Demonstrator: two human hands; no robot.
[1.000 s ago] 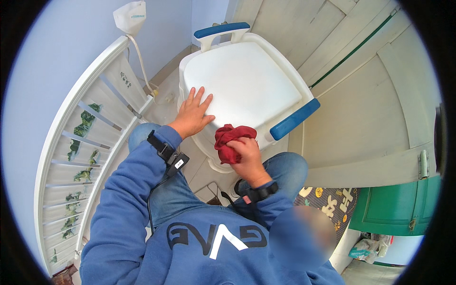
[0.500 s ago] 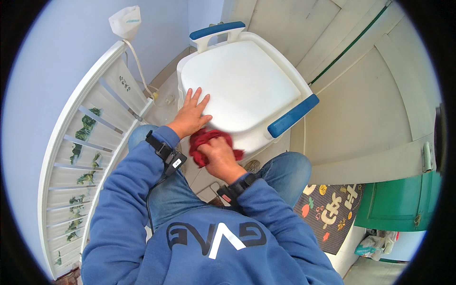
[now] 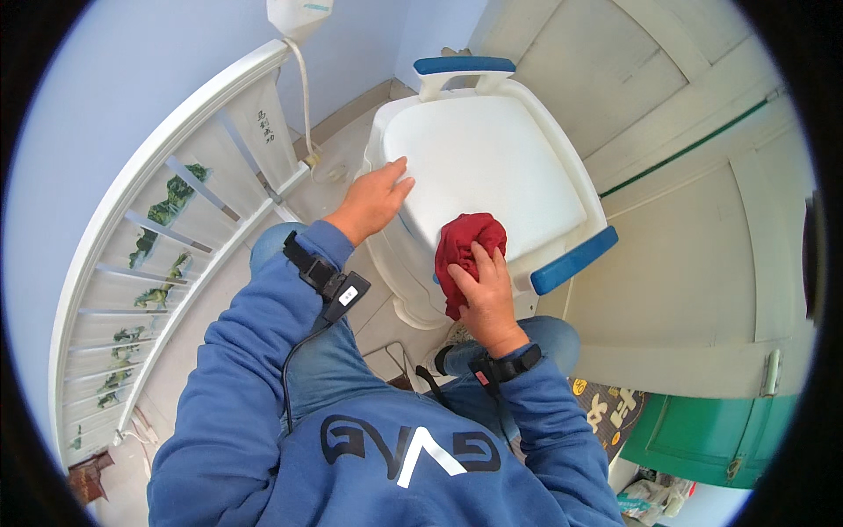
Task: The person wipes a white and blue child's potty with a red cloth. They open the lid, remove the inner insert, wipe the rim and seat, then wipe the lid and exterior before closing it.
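Note:
A white plastic chair seat with two blue-topped armrests stands in front of me; it looks like a commode chair. My right hand grips a crumpled dark red cloth and presses it against the seat's near edge. Part of the cloth lies on top of the seat and part hangs down the front. At the seat's left side, my left hand rests with its fingers stretched out, the tips touching the edge. Its palm side is hidden, and I see nothing held in it.
To my left runs a white slatted rail with green painted pictures. A white device with a cord is at the wall. Pale doors close in the right side. Lower right are a green cabinet and a patterned mat.
The red cloth has moved up from below the seat's front onto its near edge. My left hand has slid from the seat top to its left edge. The whole view has shifted.

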